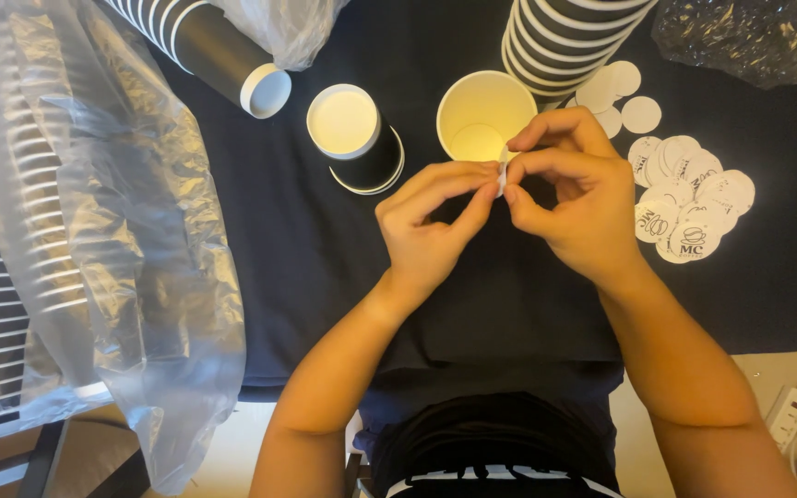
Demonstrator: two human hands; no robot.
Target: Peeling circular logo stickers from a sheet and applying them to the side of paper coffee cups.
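Observation:
My left hand (431,226) and my right hand (574,194) meet over a dark cloth-covered table (269,240). Both pinch one small round white sticker (503,171) edge-on between their fingertips. Just beyond the fingers stands an upright paper cup (481,115), open and cream inside. Left of it another black cup (357,138) stands upside down, its white base up. A pile of round white stickers (689,198) with dark printed marks lies right of my right hand.
A stack of black-and-white striped cups (569,37) stands at the back. Another stack (209,46) lies on its side at the back left. Crinkled clear plastic bags (103,231) cover the left side. A white power strip (789,415) lies at the lower right.

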